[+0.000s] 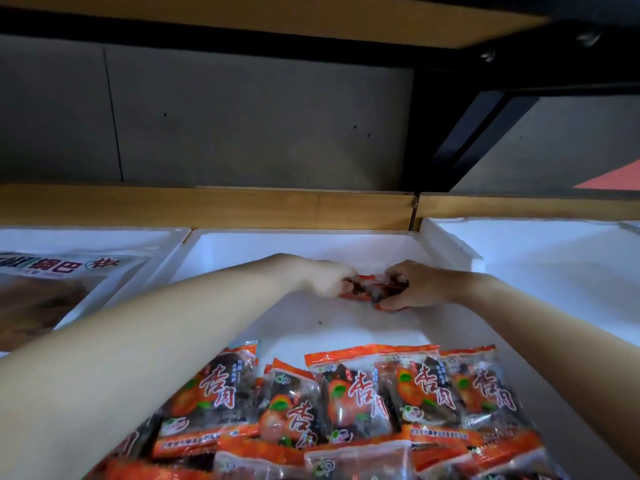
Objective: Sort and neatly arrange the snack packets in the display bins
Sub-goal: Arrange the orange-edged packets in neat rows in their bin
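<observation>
Both hands were reaching deep into the middle bin [263, 242], the white foam one, and met near its far wall. The left hand [323, 277] and the right hand [420, 289] each had fingers curled round the ends of the same small orange packet [369, 289], so neither was spread wide, both pinched onto it. It was pretty blurry there, so I couldn't tell if it was one packet or a couple bunched together, or whether it touched the bin floor.

The rest of the orange packets [349, 400] sat in a loose overlapping heap at the near end of that same bin, clear fronts up with red lettering, and bare white floor lay between the heap and the hands.

The left bin [104, 237] held a big flat bag [52, 292] with dark lettering on top. The right bin [519, 233] showed only white foam. A wooden ledge [242, 207] ran behind all three, with a grey back panel [242, 116] above it and a black frame [481, 126] on the far right
</observation>
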`<state>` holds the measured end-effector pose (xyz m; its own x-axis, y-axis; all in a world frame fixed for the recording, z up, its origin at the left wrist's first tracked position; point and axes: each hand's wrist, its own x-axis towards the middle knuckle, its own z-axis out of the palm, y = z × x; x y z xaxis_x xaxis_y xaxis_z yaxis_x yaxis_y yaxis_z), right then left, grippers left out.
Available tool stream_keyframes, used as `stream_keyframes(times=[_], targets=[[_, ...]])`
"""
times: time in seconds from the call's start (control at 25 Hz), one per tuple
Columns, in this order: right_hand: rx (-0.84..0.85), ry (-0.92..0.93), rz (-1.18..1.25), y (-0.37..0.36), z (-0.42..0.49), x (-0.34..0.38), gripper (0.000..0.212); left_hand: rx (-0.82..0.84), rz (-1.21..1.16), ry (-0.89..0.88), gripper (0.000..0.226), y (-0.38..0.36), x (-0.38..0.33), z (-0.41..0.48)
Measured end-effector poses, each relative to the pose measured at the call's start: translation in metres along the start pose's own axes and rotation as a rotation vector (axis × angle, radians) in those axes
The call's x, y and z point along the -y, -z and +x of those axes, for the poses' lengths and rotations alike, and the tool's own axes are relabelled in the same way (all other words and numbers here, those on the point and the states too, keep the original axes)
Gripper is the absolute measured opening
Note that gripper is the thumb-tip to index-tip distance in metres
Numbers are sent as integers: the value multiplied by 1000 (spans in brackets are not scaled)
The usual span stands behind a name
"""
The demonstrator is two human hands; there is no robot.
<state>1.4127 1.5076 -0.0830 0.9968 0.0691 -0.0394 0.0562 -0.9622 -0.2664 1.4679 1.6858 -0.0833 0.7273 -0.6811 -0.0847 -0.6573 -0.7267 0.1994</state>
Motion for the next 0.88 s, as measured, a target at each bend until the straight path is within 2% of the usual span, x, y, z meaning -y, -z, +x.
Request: stream_keyframes(times=[0.12,0.16,0.2,0.32,0.4,0.56,0.64,0.72,0.8,0.88], targets=[[-70,72,81,0,-9,4,35,-137,-81,20,28,-4,7,-13],[-97,74,72,-1,-11,6,33,-140,-84,40,32,-7,6,-18],[-112,61,42,-3,-11,8,37,-118,-86,61,41,-10,5,-21],[-106,-21,48,-5,-12,13,73,-48,-99,92,55,-13,-5,-24],[-171,-44,114,-4,-11,15,76,-5,-91,119,57,-12,-9,-27],[-304,3,92,1,-15,24,27,121,-150,212,44,-12,-11,-43],[-356,25,132,6,-20,31,22,119,-323,236,37,-11,-14,-57],[-458,43,221,13,-25,36,24,22,-638,260,26,-9,-13,-68],[-569,71,272,20,-31,44,26,-206,-935,294,18,-5,-8,-78],[-593,129,236,24,-39,53,22,-410,-1110,303,16,3,0,-84]])
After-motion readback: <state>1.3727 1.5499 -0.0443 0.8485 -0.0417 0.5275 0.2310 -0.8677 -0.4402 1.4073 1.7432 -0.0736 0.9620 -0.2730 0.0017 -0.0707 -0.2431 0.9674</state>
